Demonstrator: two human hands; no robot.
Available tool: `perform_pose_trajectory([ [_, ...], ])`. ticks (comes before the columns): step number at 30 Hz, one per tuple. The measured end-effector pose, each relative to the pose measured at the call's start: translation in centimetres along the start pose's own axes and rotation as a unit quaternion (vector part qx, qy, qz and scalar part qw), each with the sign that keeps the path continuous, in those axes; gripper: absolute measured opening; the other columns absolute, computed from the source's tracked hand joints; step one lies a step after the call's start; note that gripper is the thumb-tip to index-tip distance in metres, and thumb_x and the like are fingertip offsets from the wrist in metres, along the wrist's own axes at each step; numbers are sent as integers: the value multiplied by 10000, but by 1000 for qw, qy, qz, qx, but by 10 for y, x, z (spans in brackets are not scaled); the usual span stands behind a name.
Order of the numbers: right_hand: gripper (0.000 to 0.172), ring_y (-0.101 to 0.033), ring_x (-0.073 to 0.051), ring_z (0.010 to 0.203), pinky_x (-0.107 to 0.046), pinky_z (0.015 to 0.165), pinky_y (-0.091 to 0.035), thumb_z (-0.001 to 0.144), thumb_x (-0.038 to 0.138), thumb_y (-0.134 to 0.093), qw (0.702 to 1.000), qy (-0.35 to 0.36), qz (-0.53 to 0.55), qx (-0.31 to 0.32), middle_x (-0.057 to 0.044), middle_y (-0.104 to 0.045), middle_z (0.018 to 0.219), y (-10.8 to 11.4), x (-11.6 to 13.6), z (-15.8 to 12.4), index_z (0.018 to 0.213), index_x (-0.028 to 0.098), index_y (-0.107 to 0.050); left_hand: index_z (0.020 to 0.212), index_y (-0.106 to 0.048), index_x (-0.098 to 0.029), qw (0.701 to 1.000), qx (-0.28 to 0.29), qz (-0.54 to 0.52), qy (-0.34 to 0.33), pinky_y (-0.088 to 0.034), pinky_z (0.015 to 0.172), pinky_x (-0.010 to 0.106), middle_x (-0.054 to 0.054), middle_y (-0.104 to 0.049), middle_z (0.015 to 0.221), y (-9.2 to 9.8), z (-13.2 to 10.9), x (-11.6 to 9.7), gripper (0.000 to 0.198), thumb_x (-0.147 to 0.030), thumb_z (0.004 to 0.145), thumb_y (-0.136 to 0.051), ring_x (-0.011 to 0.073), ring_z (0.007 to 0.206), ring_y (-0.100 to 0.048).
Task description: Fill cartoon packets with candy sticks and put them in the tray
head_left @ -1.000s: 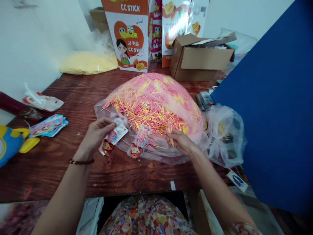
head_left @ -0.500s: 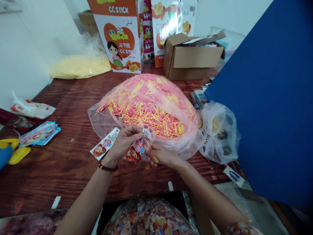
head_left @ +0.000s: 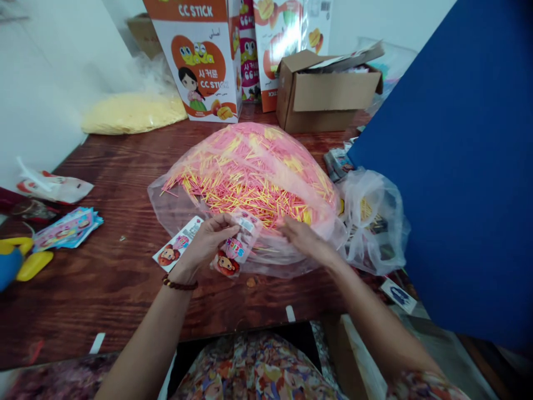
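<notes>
Between the thumb and fingers of my left hand (head_left: 214, 233) is a small clear plastic packet (head_left: 237, 247) printed with a cartoon face and lettering. My right hand (head_left: 302, 236) is at the front opening of a large clear bag (head_left: 316, 194), at the edge of a heap of thin pink and yellow sticks (head_left: 241, 183). Its fingers are blurred, and whether they hold any sticks is unclear. A printed card (head_left: 177, 244) with a similar face lies on the table, partly behind my left wrist.
Behind the bag stand a CC Stick carton (head_left: 194, 66) and an opened brown box (head_left: 328, 94). A tied plastic bag (head_left: 375, 222) sits at right beside a blue panel (head_left: 449, 166). Printed packets (head_left: 66, 229) lie at left, near a blue and yellow object (head_left: 20, 261).
My right hand has left the packet and moved up and right to the pink and yellow sticks. My left hand keeps hold of the packet, now more fully visible.
</notes>
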State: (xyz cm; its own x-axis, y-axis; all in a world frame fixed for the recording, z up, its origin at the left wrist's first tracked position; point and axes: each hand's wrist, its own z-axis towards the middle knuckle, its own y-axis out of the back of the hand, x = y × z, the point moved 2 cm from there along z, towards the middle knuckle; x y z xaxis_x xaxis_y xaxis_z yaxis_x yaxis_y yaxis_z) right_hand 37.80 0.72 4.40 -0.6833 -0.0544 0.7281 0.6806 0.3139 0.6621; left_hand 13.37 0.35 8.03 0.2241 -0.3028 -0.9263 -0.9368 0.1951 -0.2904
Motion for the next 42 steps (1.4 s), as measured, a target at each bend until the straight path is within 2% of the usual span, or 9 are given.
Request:
perform_pose_trajectory([
  [1, 209, -590, -178, 780, -285, 715, -452, 974, 250, -390, 995, -5, -89, -36, -74, -643, 879, 11, -11, 4, 953, 166, -581, 760, -663, -155, 1000, -18, -6, -9, -474, 555, 187, -13, -672, 685, 3, -1, 1, 253, -293, 656, -849, 83, 571, -587],
  [5, 259, -605, -247, 1059, -333, 885, -448, 942, 189, -446, 958, -3, -286, 13, -167, -626, 1166, 26, -29, 5, 1161, 149, -578, 771, -680, -149, 998, -56, -17, -9, -472, 550, 185, -13, -663, 684, 10, -7, 12, 264, -307, 651, -854, 82, 575, -579],
  [8, 333, -560, -251, 1184, -333, 953, -423, 932, 164, -461, 950, 8, -311, 17, -171, -587, 1275, 22, -23, 1, 1253, 171, -549, 759, -674, -152, 996, -84, -28, -16, -472, 576, 176, -21, -663, 692, 13, -13, 22, 261, -307, 654, -855, 76, 598, -588],
  [17, 305, -625, -259, 1031, -319, 819, -444, 996, 227, -340, 948, -97, -304, 17, -173, -660, 1121, 37, -34, 12, 1120, 109, -593, 768, -656, -147, 996, -91, 4, 1, -452, 552, 196, -17, -661, 668, 16, -29, 37, 277, -349, 693, -829, 95, 576, -588],
  [27, 301, -561, -257, 1133, -329, 884, -441, 948, 115, -402, 932, -32, -358, 50, -175, -606, 1215, 23, -21, 8, 1177, 154, -592, 775, -649, -149, 996, -94, 3, 2, -454, 563, 206, -24, -647, 656, 13, -32, 38, 288, -361, 693, -826, 96, 573, -583],
  [32, 172, -593, -234, 941, -339, 815, -444, 951, 198, -403, 973, -60, -220, -16, -139, -637, 979, 35, -41, 17, 953, 145, -567, 783, -651, -150, 996, -87, 3, 6, -461, 584, 216, -18, -649, 673, 16, -32, 42, 290, -365, 693, -823, 103, 591, -583],
  [35, 149, -571, -190, 776, -333, 778, -454, 928, 307, -427, 996, -33, 6, -82, -44, -595, 795, 31, -40, 13, 851, 194, -486, 778, -660, -149, 995, -98, 3, -8, -451, 593, 202, -24, -635, 685, 16, -32, 44, 272, -348, 695, -825, 89, 606, -565],
  [39, 262, -576, -165, 685, -335, 765, -478, 829, 461, -561, 925, 6, 364, -107, 15, -585, 755, 1, -21, 0, 894, 227, -463, 748, -663, -148, 994, -112, 11, -13, -445, 595, 201, -22, -624, 684, 15, -34, 44, 273, -356, 684, -829, 93, 625, -551],
  [42, 309, -592, -164, 721, -330, 795, -478, 819, 501, -591, 905, 9, 406, -126, 9, -622, 799, -22, -14, -9, 933, 234, -488, 747, -659, -152, 993, -116, 5, -10, -435, 583, 199, -24, -618, 675, 17, -36, 43, 267, -355, 689, -824, 91, 614, -541],
])
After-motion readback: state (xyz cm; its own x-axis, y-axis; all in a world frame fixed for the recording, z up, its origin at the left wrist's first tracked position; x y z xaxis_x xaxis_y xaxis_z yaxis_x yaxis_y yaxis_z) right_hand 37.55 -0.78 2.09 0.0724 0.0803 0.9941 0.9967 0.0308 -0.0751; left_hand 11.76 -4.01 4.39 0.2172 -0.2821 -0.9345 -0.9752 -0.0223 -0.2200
